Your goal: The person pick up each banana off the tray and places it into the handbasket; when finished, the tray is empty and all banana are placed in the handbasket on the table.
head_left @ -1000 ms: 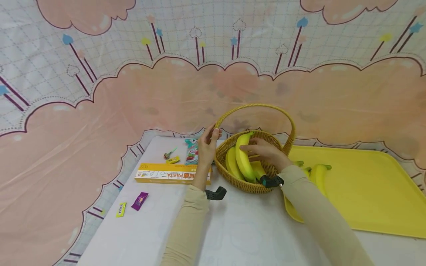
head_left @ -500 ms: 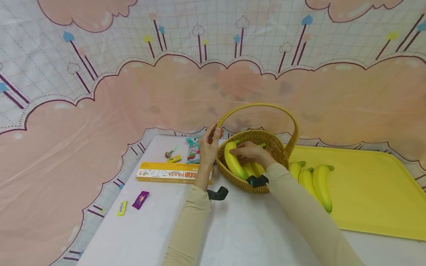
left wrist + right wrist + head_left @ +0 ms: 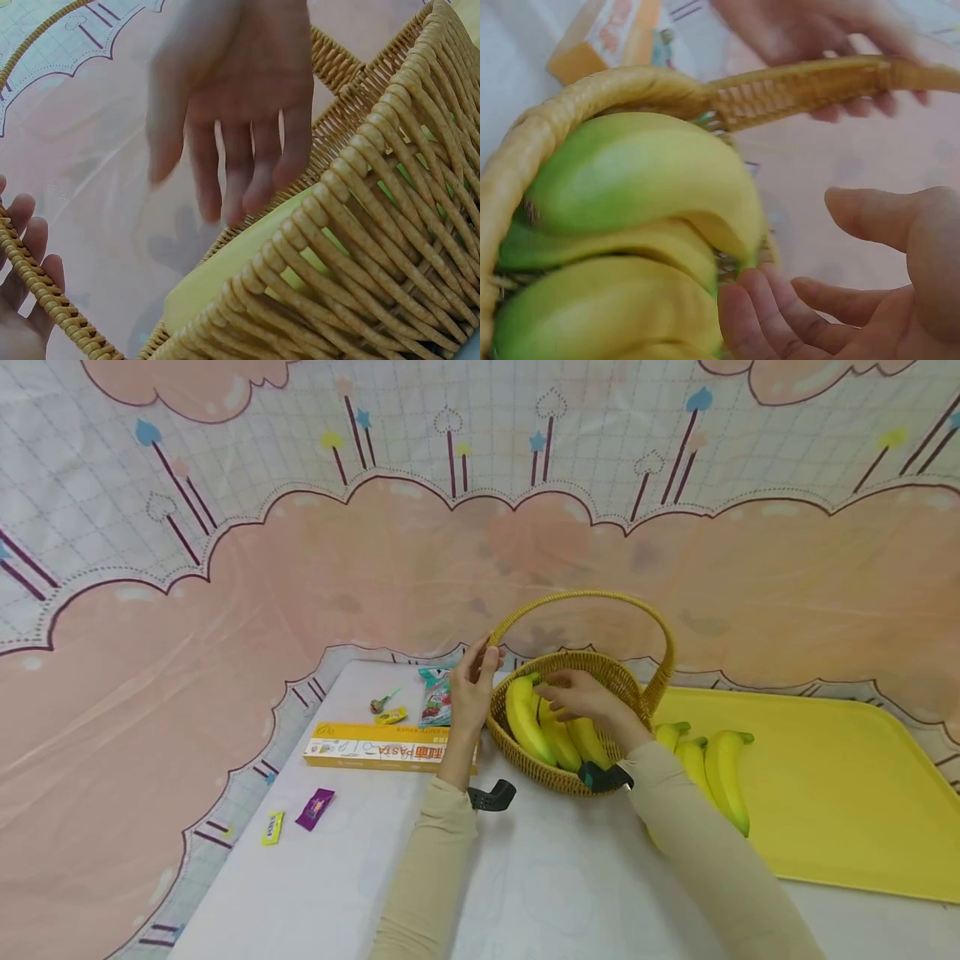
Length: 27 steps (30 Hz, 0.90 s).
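Observation:
A wicker basket (image 3: pixel 534 772) with a tall handle (image 3: pixel 581 594) stands on the white table and holds several yellow bananas (image 3: pixel 527 727), green at their ends. My left hand (image 3: pixel 470 693) holds the left side of the handle; in the left wrist view its fingers (image 3: pixel 34 240) wrap behind the wicker. Over the bananas, my right hand (image 3: pixel 587 700) hovers with fingers spread and nothing in its grasp. From the right wrist view, the thumb and fingers of the right hand (image 3: pixel 862 296) are apart, beside the end of the top banana (image 3: pixel 649 176).
Right of the basket lies a yellow tray (image 3: pixel 840 785) with several bananas (image 3: pixel 724 781) at its left end. On the left are a pasta box (image 3: pixel 375 748), a teal snack bag (image 3: pixel 435 697), a lollipop (image 3: pixel 381 702) and small wrapped candies (image 3: pixel 315 810). A patterned cloth hangs behind.
The right hand lowered a banana to the basket's left side, let go of it, and drew back slightly right with opened fingers. The left hand stays on the handle.

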{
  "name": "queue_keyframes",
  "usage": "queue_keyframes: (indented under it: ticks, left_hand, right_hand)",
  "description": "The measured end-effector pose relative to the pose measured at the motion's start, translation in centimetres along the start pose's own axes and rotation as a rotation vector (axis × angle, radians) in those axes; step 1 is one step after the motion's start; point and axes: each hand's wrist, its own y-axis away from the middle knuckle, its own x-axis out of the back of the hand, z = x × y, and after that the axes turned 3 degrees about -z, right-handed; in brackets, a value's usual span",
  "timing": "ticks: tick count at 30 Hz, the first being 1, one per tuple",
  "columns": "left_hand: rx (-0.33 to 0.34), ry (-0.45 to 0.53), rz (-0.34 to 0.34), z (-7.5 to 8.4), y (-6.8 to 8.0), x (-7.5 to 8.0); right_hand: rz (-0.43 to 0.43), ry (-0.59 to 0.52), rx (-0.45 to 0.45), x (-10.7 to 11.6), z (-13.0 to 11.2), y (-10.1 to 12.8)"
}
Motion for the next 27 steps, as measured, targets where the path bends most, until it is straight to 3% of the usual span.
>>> queue_keyframes:
  ticks: [7,14,27]
  left_hand:
    - [0.001,0.017,-0.002,0.5,0.0,-0.2]
    - [0.026,-0.026,0.014,0.7,0.1,-0.2]
    - [0.022,-0.014,0.003,0.9,0.2,-0.3]
  right_hand:
    - [0.05,0.015,0.089,2.4,2.0,3.8]
    - [0.126,0.013,0.141,4.1,4.6,7.8]
    - [0.345,0.109,0.044,7.6,11.4,13.7]
